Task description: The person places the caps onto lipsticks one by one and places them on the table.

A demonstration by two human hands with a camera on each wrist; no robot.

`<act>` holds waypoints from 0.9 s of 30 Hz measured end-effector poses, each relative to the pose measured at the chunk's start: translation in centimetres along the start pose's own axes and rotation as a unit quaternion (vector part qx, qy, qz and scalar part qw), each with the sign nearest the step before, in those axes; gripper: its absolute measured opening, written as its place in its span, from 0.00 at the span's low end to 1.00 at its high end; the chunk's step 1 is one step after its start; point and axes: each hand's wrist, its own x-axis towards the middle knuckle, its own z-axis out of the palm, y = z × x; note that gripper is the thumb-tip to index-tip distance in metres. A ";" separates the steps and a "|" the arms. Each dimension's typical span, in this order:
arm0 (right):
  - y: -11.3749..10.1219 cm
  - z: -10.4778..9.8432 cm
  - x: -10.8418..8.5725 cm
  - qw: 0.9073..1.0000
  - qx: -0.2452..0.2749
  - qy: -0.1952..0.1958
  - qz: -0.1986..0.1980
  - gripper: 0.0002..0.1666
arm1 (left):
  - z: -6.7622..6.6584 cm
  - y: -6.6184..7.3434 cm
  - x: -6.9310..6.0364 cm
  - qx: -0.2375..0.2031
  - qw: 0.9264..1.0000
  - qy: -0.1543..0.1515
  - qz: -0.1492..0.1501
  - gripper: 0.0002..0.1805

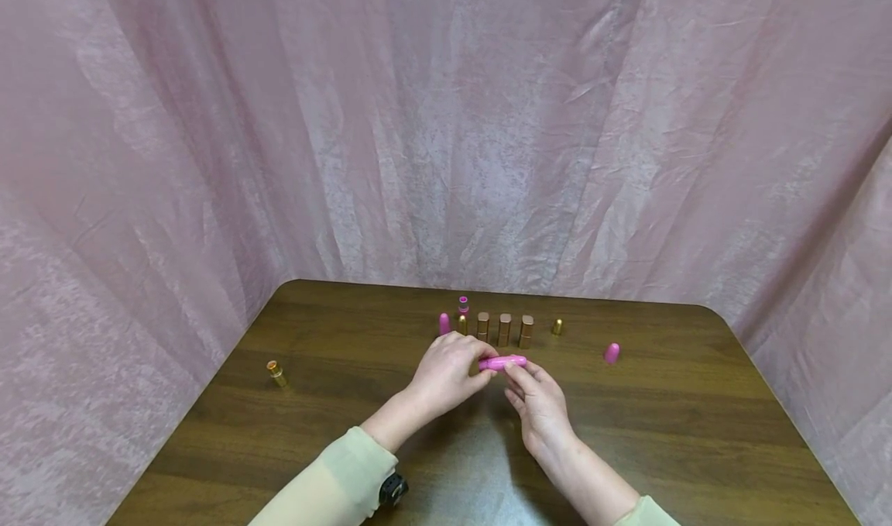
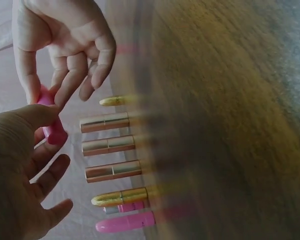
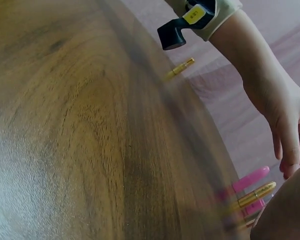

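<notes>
A pink lipstick lies almost level above the table, held between both hands. My left hand pinches its left end between thumb and fingers. At its right end my right hand grips it with thumb and fingertips. In the left wrist view the lipstick shows a smooth pink case between the two hands. Just beyond the hands stand a pink lipstick, a gold one and three copper-coloured ones in a row. The right wrist view hides the held lipstick.
Behind the row stands an uncapped silver-and-pink tube. A small gold cap and a pink cap stand to the right. Far left on the wooden table is an uncapped gold lipstick. Pink curtains surround the table.
</notes>
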 end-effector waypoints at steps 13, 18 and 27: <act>-1.0 0.1 -0.2 0.993 -0.100 -0.060 -0.028 0.21 | -0.8 -3.0 -1.8 -0.020 0.999 0.018 -0.047 0.11; -2.0 -1.4 0.3 0.989 -0.129 -0.058 -0.036 0.20 | -1.6 -5.7 -2.5 -0.045 0.994 0.028 -0.095 0.09; -3.5 -5.2 1.7 0.958 -0.272 -0.058 -0.069 0.21 | -1.8 -9.9 -2.4 -0.093 0.974 0.018 -0.208 0.10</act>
